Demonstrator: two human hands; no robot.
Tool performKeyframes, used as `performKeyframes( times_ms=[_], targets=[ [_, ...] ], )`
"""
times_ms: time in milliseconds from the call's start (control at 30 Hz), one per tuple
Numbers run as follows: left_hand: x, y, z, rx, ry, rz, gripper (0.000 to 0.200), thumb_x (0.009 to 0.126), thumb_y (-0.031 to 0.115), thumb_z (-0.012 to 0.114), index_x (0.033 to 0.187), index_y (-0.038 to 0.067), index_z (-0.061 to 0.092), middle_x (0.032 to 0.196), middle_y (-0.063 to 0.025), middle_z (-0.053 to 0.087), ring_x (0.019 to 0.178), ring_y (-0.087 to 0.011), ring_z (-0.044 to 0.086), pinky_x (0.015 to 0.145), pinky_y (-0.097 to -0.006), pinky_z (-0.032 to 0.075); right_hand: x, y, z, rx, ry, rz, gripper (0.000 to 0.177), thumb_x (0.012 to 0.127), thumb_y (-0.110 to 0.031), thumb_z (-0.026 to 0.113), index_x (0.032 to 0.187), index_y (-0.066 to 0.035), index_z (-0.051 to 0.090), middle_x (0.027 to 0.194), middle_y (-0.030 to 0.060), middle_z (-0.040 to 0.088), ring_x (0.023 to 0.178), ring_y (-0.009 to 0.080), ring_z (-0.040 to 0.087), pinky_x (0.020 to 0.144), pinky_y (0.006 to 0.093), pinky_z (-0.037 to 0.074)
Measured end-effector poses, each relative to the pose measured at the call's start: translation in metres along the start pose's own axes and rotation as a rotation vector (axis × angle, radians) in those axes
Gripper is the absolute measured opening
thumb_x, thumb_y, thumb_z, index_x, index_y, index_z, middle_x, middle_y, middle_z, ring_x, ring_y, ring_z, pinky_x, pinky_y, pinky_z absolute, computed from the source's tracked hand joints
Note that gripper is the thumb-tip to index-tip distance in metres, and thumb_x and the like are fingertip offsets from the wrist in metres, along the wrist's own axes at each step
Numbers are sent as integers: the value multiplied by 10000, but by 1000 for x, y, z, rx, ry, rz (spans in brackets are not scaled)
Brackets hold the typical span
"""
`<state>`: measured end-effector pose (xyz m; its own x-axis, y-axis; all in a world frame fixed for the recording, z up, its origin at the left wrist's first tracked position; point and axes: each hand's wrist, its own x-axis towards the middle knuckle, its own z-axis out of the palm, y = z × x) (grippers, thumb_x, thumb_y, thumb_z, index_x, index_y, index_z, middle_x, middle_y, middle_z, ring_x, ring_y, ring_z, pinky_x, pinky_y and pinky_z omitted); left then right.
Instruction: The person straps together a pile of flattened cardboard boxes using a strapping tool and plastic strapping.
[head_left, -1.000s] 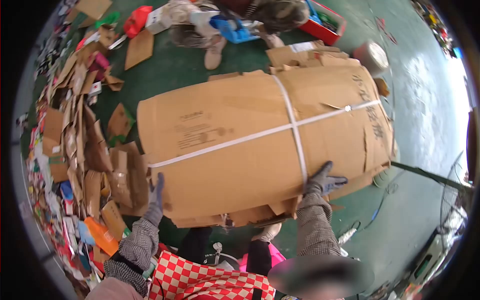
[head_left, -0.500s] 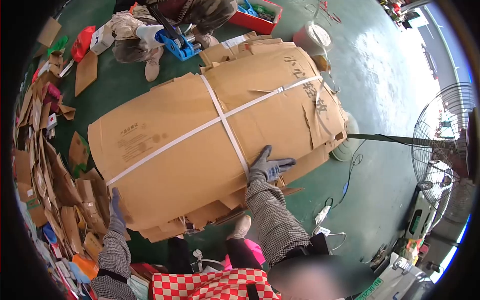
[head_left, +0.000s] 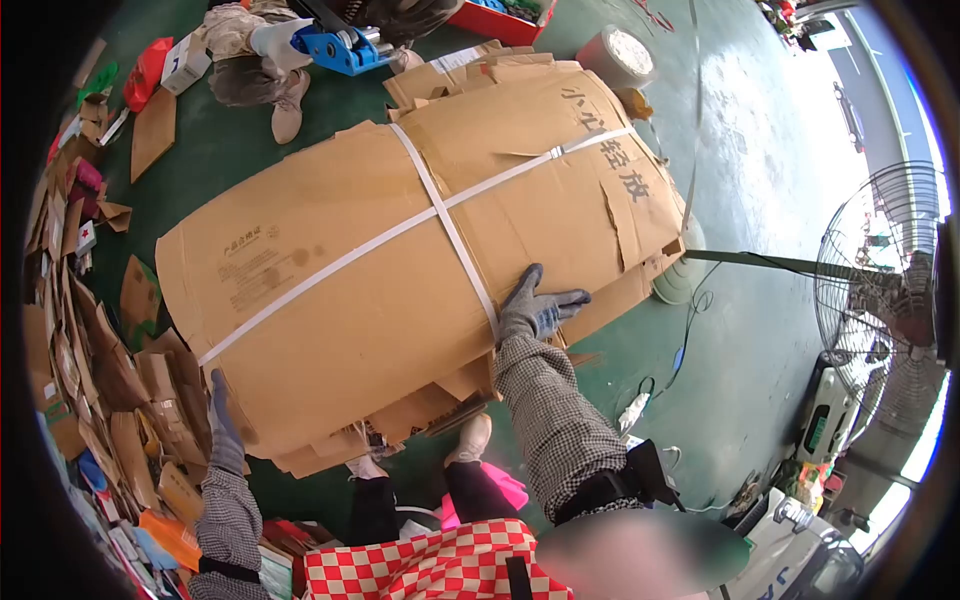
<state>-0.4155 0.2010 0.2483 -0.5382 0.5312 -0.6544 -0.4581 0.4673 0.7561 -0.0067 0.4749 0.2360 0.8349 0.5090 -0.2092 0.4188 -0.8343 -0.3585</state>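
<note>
A big bundle of flattened cardboard (head_left: 350,290) lies before me, bound by two crossing white straps (head_left: 448,207). On its near edge, beside the cross strap, rests my right hand (head_left: 535,310) in a grey glove, fingers spread and stretched out. My left hand (head_left: 224,425), gloved too, lies along the bundle's left end with straight fingers pressed against the cardboard; part of it is seen edge-on. Across the bundle, another person's white-gloved hand (head_left: 280,42) is at a blue strapping tool (head_left: 345,48).
Loose cardboard (head_left: 130,370) is heaped along the left. A white-topped bucket (head_left: 618,55) and a red crate (head_left: 500,20) stand at the far side. A wire-caged fan (head_left: 880,290) is on the right, with cables (head_left: 690,310) on the green floor.
The loose strap that lay over the bundle's right end now hangs nearly straight beyond it. The bundle sits slightly higher and further left in view. Both my hands stay on it.
</note>
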Motion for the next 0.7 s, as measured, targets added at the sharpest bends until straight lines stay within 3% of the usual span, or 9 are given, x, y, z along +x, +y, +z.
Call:
performKeyframes(
  times_ms=[100,233,300,333,367,433,500,567,700],
  targets=[
    [-6,10,1,70,11,-113,621,877,531,442,1268,48,424,1210,-84,510,1046,-211,531,886,-312,447,6,6,14,-10,75,-45,997,773,-549,525,1385,47,13,1440,244,102,1334,339,170,1078,413,211],
    [-4,6,3,-20,-128,-159,629,888,533,410,1297,56,384,1264,-85,465,1102,-219,494,932,-328,415,3,7,11,14,50,-101,1000,777,-578,503,1398,10,-15,1451,236,71,1327,351,187,1062,439,233],
    [-1,1,-4,-9,-69,-57,642,902,531,367,1337,62,318,1309,-82,422,1151,-228,456,972,-336,377,3,10,14,55,60,-103,990,781,-571,499,1402,-1,-22,1454,232,64,1322,359,198,1043,457,249],
    [29,-24,-53,50,-118,-7,659,907,527,345,1384,84,238,1383,-76,337,1236,-232,369,1026,-354,310,4,10,15,65,67,-99,987,779,-566,503,1404,-8,-19,1454,233,65,1320,364,204,1039,457,251],
    [23,-21,-43,70,-132,-22,659,907,527,345,1384,84,238,1383,-76,337,1236,-232,369,1026,-354,310,4,10,15,77,68,-102,984,778,-561,507,1406,-14,-16,1453,235,66,1317,368,210,1035,457,253],
    [3,-6,-18,249,61,116,658,910,510,345,1414,121,178,1438,-62,247,1298,-227,276,1063,-370,241,4,10,11,103,48,-88,982,778,-558,509,1407,-16,-16,1454,234,64,1318,369,205,1038,452,247],
    [7,-5,-26,245,5,35,660,904,520,344,1422,152,166,1460,-50,194,1325,-226,218,1081,-382,195,4,9,4,137,25,-77,980,778,-554,510,1408,-19,-16,1454,234,62,1320,370,200,1042,447,241],
    [-17,13,10,107,53,-82,661,898,528,347,1418,155,182,1454,-49,209,1318,-234,234,1084,-381,193,6,9,-4,168,-67,-70,975,781,-549,506,1408,-17,-18,1458,229,49,1330,366,175,1052,440,224],
    [-21,17,8,170,15,-89,673,889,538,363,1417,159,189,1452,-49,213,1312,-238,244,1085,-383,196,9,13,-3,168,-103,-100,985,785,-561,498,1407,-29,-51,1463,214,16,1342,350,145,1068,434,205]
  ],
)
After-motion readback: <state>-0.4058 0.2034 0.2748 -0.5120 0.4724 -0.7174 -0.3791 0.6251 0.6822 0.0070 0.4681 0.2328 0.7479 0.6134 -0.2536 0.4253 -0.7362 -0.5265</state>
